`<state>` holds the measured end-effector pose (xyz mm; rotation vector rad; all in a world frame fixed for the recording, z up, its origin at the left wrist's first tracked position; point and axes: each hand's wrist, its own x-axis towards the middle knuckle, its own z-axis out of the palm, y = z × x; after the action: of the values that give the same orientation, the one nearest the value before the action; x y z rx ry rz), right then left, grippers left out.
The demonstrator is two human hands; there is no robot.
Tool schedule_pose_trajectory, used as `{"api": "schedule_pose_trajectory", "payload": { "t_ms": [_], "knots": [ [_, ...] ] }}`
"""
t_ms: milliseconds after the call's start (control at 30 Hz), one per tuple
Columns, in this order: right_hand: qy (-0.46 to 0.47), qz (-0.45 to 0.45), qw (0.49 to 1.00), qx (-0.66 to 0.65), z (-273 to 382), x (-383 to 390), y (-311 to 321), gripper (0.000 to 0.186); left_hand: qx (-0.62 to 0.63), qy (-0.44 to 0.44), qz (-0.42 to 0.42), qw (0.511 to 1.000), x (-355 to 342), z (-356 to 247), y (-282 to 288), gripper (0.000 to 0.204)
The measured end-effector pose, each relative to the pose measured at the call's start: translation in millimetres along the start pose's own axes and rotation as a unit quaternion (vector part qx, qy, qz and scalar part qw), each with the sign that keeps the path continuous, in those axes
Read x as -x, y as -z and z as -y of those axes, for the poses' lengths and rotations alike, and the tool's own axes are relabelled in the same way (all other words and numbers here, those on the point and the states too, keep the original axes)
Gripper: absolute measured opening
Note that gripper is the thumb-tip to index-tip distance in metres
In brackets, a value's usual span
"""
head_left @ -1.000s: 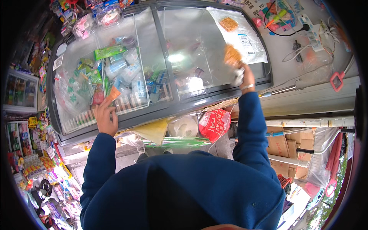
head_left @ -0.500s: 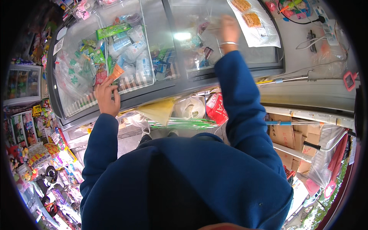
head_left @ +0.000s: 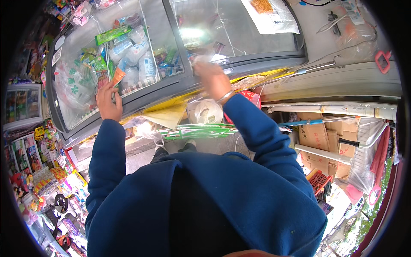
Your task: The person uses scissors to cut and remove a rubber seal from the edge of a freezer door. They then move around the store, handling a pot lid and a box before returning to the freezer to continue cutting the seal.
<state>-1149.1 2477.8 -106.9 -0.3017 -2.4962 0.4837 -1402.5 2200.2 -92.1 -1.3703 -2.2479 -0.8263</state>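
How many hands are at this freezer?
2: the left hand by an orange cone on the left; the right hand, blurred, near the freezer's front edge.

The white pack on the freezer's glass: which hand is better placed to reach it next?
Probably the right hand: blurred, it is near the middle of the freezer, closer to the white pack. The left hand is by the freezer's left part, farther away.

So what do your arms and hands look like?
Both arms wear long, plain, dark blue sleeves: the left sleeve and the right sleeve. The left hand and the right hand have no gloves. A pale, thin bracelet circles the right wrist.
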Motion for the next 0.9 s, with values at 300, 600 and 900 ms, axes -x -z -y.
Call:
{"api": "schedule_pose_trajectory", "payload": {
  "t_ms": [300,600,900],
  "knots": [
    [-0.134,-0.085,0.987,-0.035,-24.3,-0.2,49.3,0.027,-0.003,0.005,0.001,1.0,0.1,0.8,-0.8,0.015],
    [-0.158,-0.031,0.982,0.104,-63.8,-0.1,48.1,0.012,-0.007,-0.002,-0.004,1.0,-2.6,-2.6,0.5,0.016],
    [-0.319,-0.169,0.933,-0.008,-115.5,-62.3,73.3,0.029,-0.01,0.004,0.001,1.0,-4.1,-3.8,4.7,0.015]
  ]
}}
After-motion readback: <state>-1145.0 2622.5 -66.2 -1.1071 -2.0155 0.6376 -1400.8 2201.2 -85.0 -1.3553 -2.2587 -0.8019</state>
